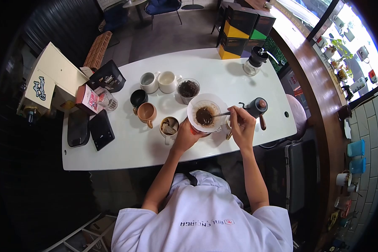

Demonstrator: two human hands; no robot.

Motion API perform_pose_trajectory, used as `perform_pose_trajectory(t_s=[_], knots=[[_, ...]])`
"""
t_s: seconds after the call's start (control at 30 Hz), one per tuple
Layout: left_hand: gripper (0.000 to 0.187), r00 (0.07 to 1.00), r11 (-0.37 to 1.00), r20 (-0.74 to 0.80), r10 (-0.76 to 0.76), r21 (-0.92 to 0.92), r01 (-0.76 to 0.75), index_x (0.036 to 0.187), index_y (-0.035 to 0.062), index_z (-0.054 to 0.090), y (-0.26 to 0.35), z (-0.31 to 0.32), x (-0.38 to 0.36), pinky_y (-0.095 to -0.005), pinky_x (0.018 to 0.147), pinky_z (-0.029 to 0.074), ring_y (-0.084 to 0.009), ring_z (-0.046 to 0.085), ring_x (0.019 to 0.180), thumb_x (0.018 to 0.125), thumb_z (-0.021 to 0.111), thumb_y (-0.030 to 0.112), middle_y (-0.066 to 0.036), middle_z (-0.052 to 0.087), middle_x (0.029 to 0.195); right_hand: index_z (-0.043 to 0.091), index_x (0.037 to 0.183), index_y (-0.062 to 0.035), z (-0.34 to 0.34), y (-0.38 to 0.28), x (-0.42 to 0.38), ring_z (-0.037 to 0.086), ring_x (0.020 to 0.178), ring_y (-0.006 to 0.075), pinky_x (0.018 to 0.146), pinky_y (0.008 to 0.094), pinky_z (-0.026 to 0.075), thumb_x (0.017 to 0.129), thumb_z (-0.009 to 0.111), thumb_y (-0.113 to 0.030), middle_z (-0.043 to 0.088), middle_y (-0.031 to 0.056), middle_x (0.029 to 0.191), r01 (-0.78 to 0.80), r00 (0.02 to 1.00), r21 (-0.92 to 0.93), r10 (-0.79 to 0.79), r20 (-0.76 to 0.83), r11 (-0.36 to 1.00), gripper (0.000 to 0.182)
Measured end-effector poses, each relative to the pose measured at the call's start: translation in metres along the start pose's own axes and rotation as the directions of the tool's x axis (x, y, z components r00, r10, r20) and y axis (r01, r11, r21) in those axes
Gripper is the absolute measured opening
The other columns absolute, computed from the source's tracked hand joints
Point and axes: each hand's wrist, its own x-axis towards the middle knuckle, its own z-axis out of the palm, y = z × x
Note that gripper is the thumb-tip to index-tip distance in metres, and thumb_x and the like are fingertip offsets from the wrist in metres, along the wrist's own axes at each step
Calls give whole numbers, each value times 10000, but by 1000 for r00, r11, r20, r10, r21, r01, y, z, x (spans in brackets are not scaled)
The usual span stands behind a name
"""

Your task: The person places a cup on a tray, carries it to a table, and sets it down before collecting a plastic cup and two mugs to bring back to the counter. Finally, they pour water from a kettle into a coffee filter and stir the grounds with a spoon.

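Note:
A coffee dripper (219, 127) with a white paper filter (196, 112) stands near the table's front edge, dark wet coffee grounds (205, 116) inside. My left hand (189, 135) is closed around its lower left side, where something red shows; the filter hides what is underneath. Between the fingers of my right hand (242, 125) is a spoon (222, 114), its tip down in the grounds. A dark gooseneck kettle (255, 108) stands just beyond that hand. Left of my left hand sits a cup (169, 126) with pale pieces in it.
A cup of dark grounds (188, 89), white mugs (167, 81), a brown cup (147, 112) and a black cup (138, 98) stand left of the filter. Further left are a black pouch (107, 76), a pink box (87, 100) and a cream machine (50, 80). A hand grinder (255, 61) stands at back right.

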Motion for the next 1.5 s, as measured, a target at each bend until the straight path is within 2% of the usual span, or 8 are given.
perform_pose_trajectory(t_s=[0.1,0.2,0.87,0.93,1.03,1.33,1.47,1.5], knots=[[622,1000,999,-5,15,29,-15,1154,-33,522,-2,0,0,-367,831,513,-272,654,951,629,839,68,-168,652,1043,651,898,75,1,1,1,443,580,20,506,209,347,922,558,-30,537,8,676,89,995,-50,-91,-34,995,142],[615,999,998,-3,35,55,-35,1153,-34,522,-6,1,0,-367,825,516,-273,655,946,633,835,65,-169,651,1045,670,893,55,2,-5,0,464,510,100,490,269,359,881,587,-21,550,85,621,43,999,-54,-43,7,998,113],[608,1000,1000,9,-2,18,1,1174,-27,512,-4,3,-2,-376,862,500,-283,633,1004,656,817,57,-162,628,1093,670,906,52,-1,3,0,505,546,85,499,266,374,880,588,-17,560,88,636,-8,1000,19,8,17,1000,110],[442,999,999,-48,17,32,-16,1046,-41,626,0,4,-1,-341,841,523,-233,670,928,650,811,31,-138,687,1004,669,905,52,-1,6,2,502,547,84,497,269,371,880,587,-20,555,87,632,-27,1000,29,27,5,999,112],[435,997,999,-74,-24,-42,21,1051,-37,628,5,6,-1,-338,856,518,-228,667,937,659,807,29,-137,685,1018,658,898,78,-2,6,6,448,568,12,494,187,331,923,567,-33,524,-13,647,96,995,-53,-94,31,994,146],[581,999,994,-32,13,111,-10,1127,-27,549,-6,9,-10,-390,870,495,-325,632,968,610,793,83,-184,625,1072,675,930,49,-9,8,14,449,529,16,476,189,330,922,589,-63,530,-25,613,-81,990,69,72,123,994,142],[609,999,997,-3,-40,63,40,1151,-13,550,-1,8,-10,-415,932,457,-347,588,1048,608,786,130,-194,624,1062,690,974,19,-15,4,19,561,591,88,556,242,436,869,611,-34,620,84,679,-183,960,62,165,226,981,142],[635,996,969,40,75,231,-83,1164,-4,547,1,7,-11,-433,973,421,-361,544,1103,604,791,167,-202,602,1101,684,991,19,-16,4,19,569,601,89,571,243,450,864,611,-27,627,87,690,-197,953,67,175,248,978,154]])
